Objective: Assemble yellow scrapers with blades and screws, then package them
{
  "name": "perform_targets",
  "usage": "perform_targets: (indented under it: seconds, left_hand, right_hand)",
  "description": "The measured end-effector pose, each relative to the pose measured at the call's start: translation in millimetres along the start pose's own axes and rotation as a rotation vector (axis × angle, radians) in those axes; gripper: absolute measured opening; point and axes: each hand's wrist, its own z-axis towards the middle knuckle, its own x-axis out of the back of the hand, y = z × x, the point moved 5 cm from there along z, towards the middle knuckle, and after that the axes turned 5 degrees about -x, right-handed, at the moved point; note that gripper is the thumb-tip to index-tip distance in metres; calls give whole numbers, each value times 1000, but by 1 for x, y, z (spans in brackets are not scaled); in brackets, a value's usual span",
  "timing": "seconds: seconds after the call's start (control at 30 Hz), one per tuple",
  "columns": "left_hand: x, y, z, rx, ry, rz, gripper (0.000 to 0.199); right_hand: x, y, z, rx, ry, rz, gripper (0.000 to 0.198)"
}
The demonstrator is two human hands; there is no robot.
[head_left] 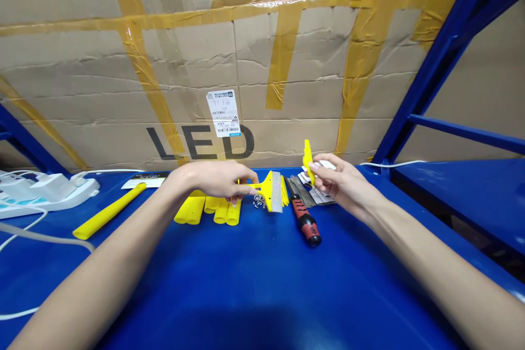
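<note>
My left hand (223,179) pinches the neck of a yellow scraper head (266,188), whose wide metal blade (276,192) points to the right. In my right hand (342,180), thumb and fingers grip a small yellow plastic plate (308,161), held upright above the table. Below my left hand lie several yellow tube handles (191,211). A pile of small screws (258,200) is partly hidden behind the scraper head. Between my hands rests a red and black electric screwdriver (305,221). Flat yellow pieces (284,191) and dark metal blades (301,190) lie beside it.
A long yellow handle (109,213) lies at the left on the blue table (262,284). Behind it stand a white power strip (82,194) and cables. A large taped cardboard box (197,65) closes off the back, with a blue metal frame (426,71) at the right.
</note>
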Motion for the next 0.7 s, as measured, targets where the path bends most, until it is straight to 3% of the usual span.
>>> perform_targets:
  seconds: [0.07,0.2,0.33,0.53,0.7]
  left_hand:
    - [-1,0,1,-3,-5,-15,36]
    - [-4,1,5,-15,-14,-33,31]
    - [-6,1,7,-30,-26,-17,30]
    - [-6,-1,8,-33,-14,-4,31]
    - [-6,1,9,-36,-6,29,32]
  right_hand:
    - [-3,1,-2,12,-41,-65,62]
    - [-9,5,-4,-44,-109,-133,58]
    - [-12,7,-5,-107,-123,-54,71]
    - [-8,9,-4,-173,-71,-33,25]
    - [-7,15,-2,-231,-56,-60,20]
